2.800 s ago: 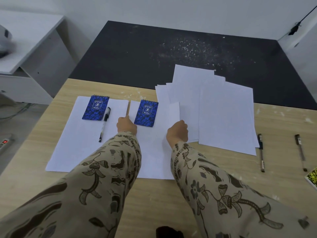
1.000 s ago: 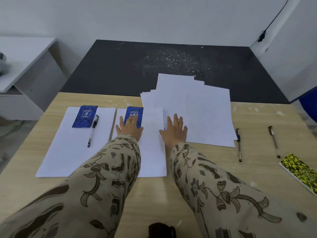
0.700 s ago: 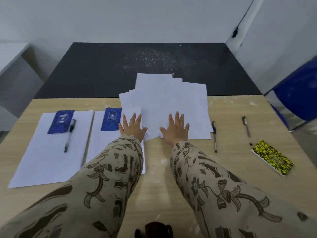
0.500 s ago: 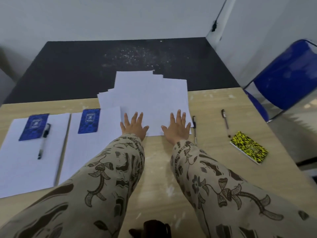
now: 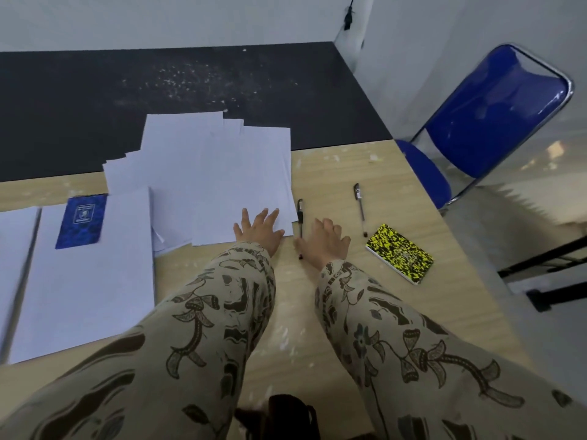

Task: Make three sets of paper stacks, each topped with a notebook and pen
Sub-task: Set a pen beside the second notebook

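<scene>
Fingers splayed and holding nothing, the left hand (image 5: pixel 259 228) lies flat on the loose white sheets' (image 5: pixel 216 173) near corner, the right hand (image 5: pixel 324 241) over the woodgrain tabletop (image 5: pixel 333 166) just beside a slim black pen (image 5: pixel 300 214).

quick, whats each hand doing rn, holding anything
Left hand: open, flat on the loose papers.
Right hand: open, holding nothing, beside a pen.

Long sleeves on both arms, matching fabric. Left sleeve (image 5: pixel 222 312): beige-tan cloth, dark brown batik-style print of curling vines, leaves, flower heads, wavy blotches. Right sleeve (image 5: pixel 381 315): same ground, same print, long trailing stem near elbow. Both reach wrists. Left hand (image 5: pixel 259 228), right hand (image 5: pixel 324 242) bare.
</scene>
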